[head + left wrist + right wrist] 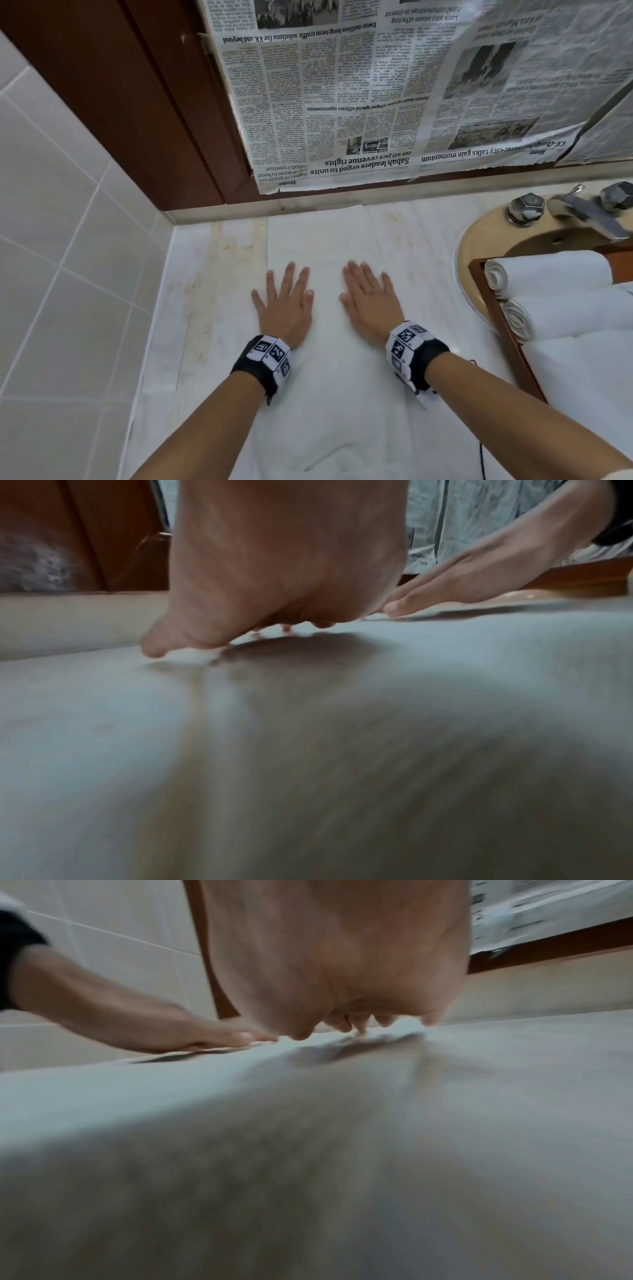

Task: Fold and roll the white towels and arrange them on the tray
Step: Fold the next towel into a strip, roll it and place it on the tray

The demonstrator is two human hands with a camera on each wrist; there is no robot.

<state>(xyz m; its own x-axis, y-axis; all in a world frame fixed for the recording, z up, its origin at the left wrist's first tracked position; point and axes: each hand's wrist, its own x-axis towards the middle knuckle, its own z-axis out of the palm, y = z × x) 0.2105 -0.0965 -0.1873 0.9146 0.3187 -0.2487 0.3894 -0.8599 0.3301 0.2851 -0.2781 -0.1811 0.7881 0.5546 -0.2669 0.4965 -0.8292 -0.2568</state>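
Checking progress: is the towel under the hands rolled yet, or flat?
Flat, not rolled: the towel lies as a long strip on the counter, both palms pressing it.

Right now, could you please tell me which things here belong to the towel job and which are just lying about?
Job:
- flat towel, under left hand and right hand, both pressing flat
- two rolled towels
- tray

Lying about:
- newspaper on the wall
- sink
- tap
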